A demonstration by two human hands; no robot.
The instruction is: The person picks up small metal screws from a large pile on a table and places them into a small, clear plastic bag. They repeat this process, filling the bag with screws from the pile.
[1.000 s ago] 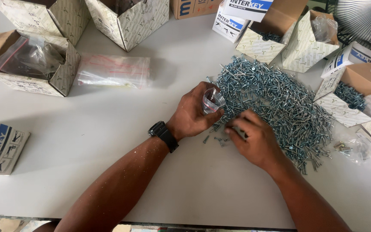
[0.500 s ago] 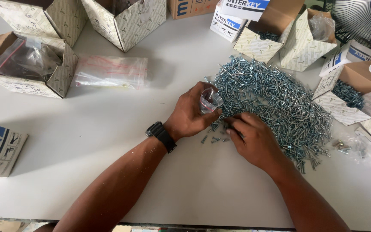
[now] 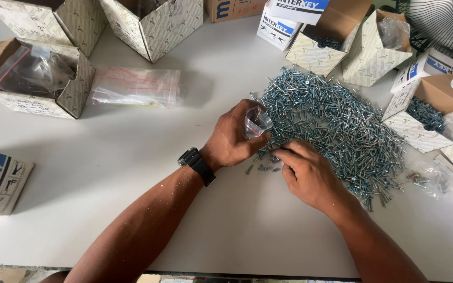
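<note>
I see a white table [image 3: 106,173] filling the view, with open patterned cardboard boxes [image 3: 148,23] ranged along its far edge and sides. Right of centre lies a broad heap of grey screws [image 3: 336,120]. A flat stack of clear bags [image 3: 135,86] lies well to the left of it. My left hand [image 3: 232,139], black watch [image 3: 196,165] at the wrist, is clamped on a small clear zip bag [image 3: 257,123] at the heap's near edge. My right hand [image 3: 305,173] has fingertips pinched together among a few loose screws [image 3: 260,167] just beside the bag.
</note>
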